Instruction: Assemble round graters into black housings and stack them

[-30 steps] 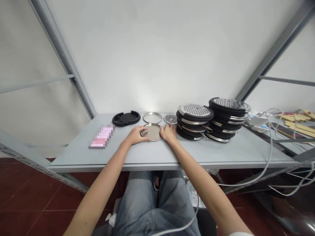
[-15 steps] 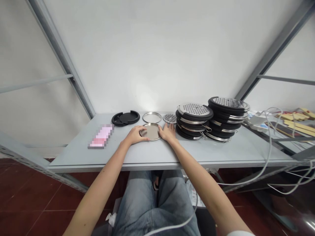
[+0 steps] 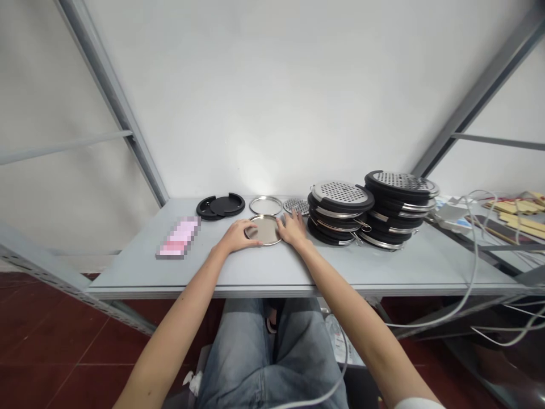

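A round shallow metal dish (image 3: 264, 230) lies on the grey table between my hands. My left hand (image 3: 239, 236) is at its left rim, thumb and fingers spread around the edge. At the right rim rests my right hand (image 3: 293, 228), its fingers apart and pointing away from me. Behind the dish lie a thin metal ring (image 3: 265, 205) and a perforated metal disc (image 3: 296, 206), the disc partly behind my right hand. Black round holders (image 3: 220, 205) overlap each other at the back left.
Two stacks of black-rimmed perforated discs, a nearer one (image 3: 340, 213) and a taller one (image 3: 398, 210), stand right of my hands. A pixelated pink item (image 3: 177, 237) lies left. A white cable (image 3: 470, 272) hangs over the table's right side.
The whole view has shifted slightly, so things appear a little further right. Both hands remain at the dish's rim in nearly the same pose.
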`<state>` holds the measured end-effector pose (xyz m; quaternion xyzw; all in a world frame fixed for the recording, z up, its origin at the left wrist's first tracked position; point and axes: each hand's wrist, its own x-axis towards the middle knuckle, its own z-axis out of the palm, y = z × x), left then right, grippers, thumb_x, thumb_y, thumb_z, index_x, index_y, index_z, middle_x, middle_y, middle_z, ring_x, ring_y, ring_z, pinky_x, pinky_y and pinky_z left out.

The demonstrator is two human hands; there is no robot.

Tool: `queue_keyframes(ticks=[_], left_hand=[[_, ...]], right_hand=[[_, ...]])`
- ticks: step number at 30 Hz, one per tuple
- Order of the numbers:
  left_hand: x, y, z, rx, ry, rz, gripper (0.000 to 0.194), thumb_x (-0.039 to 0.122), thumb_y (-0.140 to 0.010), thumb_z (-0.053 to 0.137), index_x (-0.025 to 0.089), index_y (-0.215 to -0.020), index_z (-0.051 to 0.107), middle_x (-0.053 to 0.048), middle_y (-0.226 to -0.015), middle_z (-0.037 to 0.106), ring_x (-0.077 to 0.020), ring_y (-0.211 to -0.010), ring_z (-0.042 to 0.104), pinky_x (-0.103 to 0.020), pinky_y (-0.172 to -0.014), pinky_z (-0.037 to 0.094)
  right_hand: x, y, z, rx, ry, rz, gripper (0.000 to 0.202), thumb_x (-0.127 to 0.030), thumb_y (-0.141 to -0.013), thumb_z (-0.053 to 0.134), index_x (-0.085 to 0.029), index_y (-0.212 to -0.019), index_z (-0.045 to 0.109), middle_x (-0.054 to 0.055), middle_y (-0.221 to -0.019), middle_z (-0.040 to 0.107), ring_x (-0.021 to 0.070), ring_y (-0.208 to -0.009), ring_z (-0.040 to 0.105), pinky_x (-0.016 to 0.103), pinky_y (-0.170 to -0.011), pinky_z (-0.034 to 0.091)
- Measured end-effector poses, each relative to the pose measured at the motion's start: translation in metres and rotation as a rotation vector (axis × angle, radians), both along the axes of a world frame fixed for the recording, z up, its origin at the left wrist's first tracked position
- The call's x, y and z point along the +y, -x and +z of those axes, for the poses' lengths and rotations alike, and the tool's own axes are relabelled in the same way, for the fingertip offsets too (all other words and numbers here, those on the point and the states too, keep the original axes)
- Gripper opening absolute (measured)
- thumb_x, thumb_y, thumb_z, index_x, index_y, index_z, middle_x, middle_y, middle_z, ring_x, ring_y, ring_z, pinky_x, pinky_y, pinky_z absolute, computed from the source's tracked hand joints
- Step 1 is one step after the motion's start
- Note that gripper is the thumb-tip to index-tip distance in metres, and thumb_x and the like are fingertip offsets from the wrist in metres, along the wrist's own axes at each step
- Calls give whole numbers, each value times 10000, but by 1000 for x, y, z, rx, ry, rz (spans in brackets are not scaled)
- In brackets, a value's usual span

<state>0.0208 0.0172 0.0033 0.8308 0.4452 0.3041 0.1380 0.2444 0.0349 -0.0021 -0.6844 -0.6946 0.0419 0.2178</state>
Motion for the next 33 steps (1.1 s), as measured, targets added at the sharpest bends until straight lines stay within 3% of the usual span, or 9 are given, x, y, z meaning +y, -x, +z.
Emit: queue_keyframes(ticks=[5,12,19,28,33], left_hand=[[-1,0,0,0,4,7,587,594,-581,792,215,-1021,699,-72,-1085,668,-278,-1037,602,-393,-942,460],[-2,-1,2,9,2,3,558,570,-594,797,209,-1008,702,-80,-1087,668,-278,-1052,597,-385,-946,458],[-1,0,-1,-5,-1,-1,564,595,-610,775,212,-1018,703,-81,-1099,660,-274,-1034,600,-388,-939,462],[0,1,-3,40,-18,-1,556,634,-638,737,227,-1014,700,-77,-1111,652,-277,-1052,591,-398,-969,447],[-2,0,-1,54,-7,3,546,633,-643,733,235,-1015,697,-79,-1135,644,-279,-1080,581,-401,-990,435]], right_hand=[[16,-8,-1,-64,-44,-3,515,-439,-962,337,-129,-1290,587,145,-1505,373,337,-1430,200,451,-1149,168],[23,-12,-3,-80,52,31,583,-529,-963,258,-182,-1274,608,131,-1519,353,338,-1437,171,487,-1147,124],[25,-11,-2,-114,113,35,643,-554,-958,221,-151,-1359,522,145,-1550,287,355,-1452,104,499,-1148,112],[30,-12,-3,-73,81,9,604,-526,-954,275,-139,-1314,566,138,-1535,323,365,-1441,139,497,-1143,148],[30,-13,-4,-60,43,6,556,-418,-969,285,-55,-1247,601,180,-1496,378,361,-1426,190,459,-1143,171]])
